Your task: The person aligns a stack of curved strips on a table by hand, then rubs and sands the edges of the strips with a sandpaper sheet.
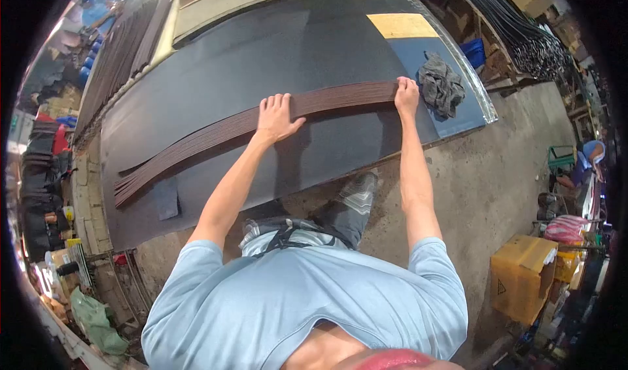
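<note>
A long stack of thin dark-brown strips [347,99] lies curved across a black sheet-covered table [229,76]. Its layers are fanned apart at the left end. My left hand [276,118] rests on top of the stack near its middle, palm down, fingers extended and thumb held apart. At the stack's right end, my right hand [407,95] has its fingers closed around the strips. Just right of that hand, a crumpled dark grey cloth [441,84] lies on a blue panel [409,55].
A yellowish sheet [402,25] lies at the table's far right. More brown strips [121,63] are piled beyond its left side, and black strips [510,23] hang at the back right. A cardboard box [521,277] stands on the floor. Another person [589,161] is at the far right.
</note>
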Available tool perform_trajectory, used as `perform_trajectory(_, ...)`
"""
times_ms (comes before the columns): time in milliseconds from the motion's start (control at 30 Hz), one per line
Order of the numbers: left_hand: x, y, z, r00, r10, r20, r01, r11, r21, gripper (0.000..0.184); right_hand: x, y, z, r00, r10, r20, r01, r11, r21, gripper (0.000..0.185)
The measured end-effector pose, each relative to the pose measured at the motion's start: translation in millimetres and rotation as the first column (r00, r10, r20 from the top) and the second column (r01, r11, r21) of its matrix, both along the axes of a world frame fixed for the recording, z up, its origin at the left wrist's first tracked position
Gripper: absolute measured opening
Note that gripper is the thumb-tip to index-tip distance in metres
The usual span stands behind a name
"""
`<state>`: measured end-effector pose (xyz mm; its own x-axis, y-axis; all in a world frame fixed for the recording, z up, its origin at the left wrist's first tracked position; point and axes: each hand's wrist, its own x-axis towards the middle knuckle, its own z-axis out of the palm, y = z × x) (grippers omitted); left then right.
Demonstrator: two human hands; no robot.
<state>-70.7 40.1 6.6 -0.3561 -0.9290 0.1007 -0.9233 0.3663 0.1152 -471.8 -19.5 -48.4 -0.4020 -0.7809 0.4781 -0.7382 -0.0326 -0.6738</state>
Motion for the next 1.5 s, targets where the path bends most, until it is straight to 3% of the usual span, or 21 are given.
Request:
perform_trajectory(67,-14.9,-4.6,11.2,0.994,0.014,0.104,-0.020,0.998,0.057,0.094,-7.5,-5.0,-6.1,0.999,0.030,0.032,-0.030,0.999,0.020,0.031)
perform_trajectory(100,-21.6,-9.0,7.4,0.991,-0.001,0.132,0.003,1.000,-0.016,0.099,-12.5,-8.7,-8.9,0.997,0.052,0.065,-0.054,0.998,0.032,0.030)
perform_trajectory(167,-31.5,-11.7,-9.7,1.000,-0.018,-0.004,0.018,1.000,0.025,0.100,-23.7,-18.4,-14.5,0.985,0.034,0.169,-0.038,0.999,0.016,0.029)
perform_trajectory(233,-32.8,-9.6,-2.7,1.000,0.000,0.004,-0.001,0.999,0.048,0.099,9.6,-6.2,18.0,0.978,-0.211,0.006,0.205,0.942,-0.264,0.034)
perform_trajectory(300,-32.9,-8.5,-1.7,1.000,-0.013,0.010,0.012,0.998,0.067,0.097,57.4,11.6,61.8,0.995,-0.028,-0.091,-0.004,0.944,-0.329,0.037)
perform_trajectory(333,-33.5,-8.0,-6.3,1.000,-0.012,0.001,0.012,1.000,-0.010,0.093,87.2,19.6,76.7,0.981,0.118,-0.152,-0.157,0.947,-0.280,0.034)
perform_trajectory(400,-33.7,-5.1,2.3,0.999,-0.015,-0.036,0.016,0.999,0.029,0.090,148.7,24.7,76.6,0.872,0.401,-0.280,-0.459,0.869,-0.185,0.035)
perform_trajectory(433,-30.8,-3.5,7.0,0.997,-0.020,-0.072,0.024,0.998,0.054,0.088,175.6,20.4,55.5,0.850,0.425,-0.312,-0.490,0.854,-0.172,0.037)
perform_trajectory(500,-28.7,-10.0,-18.2,0.995,-0.049,-0.083,0.042,0.996,-0.082,0.083,212.4,30.2,23.1,0.793,0.431,-0.430,-0.466,0.884,0.026,0.030)
perform_trajectory(567,-25.9,0.5,-20.2,1.000,-0.012,-0.027,0.006,0.981,-0.194,0.084,219.8,33.6,25.5,0.783,0.365,-0.504,-0.377,0.922,0.082,0.027)
perform_trajectory(600,-19.8,8.2,-18.9,1.000,-0.001,-0.013,-0.002,0.978,-0.209,0.085,219.3,34.0,26.4,0.784,0.330,-0.525,-0.381,0.925,0.012,0.022)
perform_trajectory(967,39.1,26.3,-32.2,0.994,-0.105,-0.040,0.091,0.960,-0.265,0.086,214.9,34.8,28.5,0.780,0.358,-0.513,-0.391,0.919,0.047,0.025)
perform_trajectory(1400,121.1,44.3,-36.4,0.998,0.006,0.063,0.011,0.963,-0.268,0.072,219.3,38.3,26.0,0.795,0.395,-0.461,-0.390,0.914,0.112,0.027)
perform_trajectory(1467,118.1,46.3,-36.9,0.998,0.013,0.067,0.005,0.963,-0.271,0.071,227.7,38.5,25.5,0.781,0.262,-0.567,-0.344,0.938,-0.040,0.032)
perform_trajectory(1500,117.0,47.9,-35.1,0.998,0.020,0.059,-0.003,0.964,-0.265,0.069,239.2,44.5,35.4,0.772,0.332,-0.543,-0.401,0.916,-0.011,0.038)
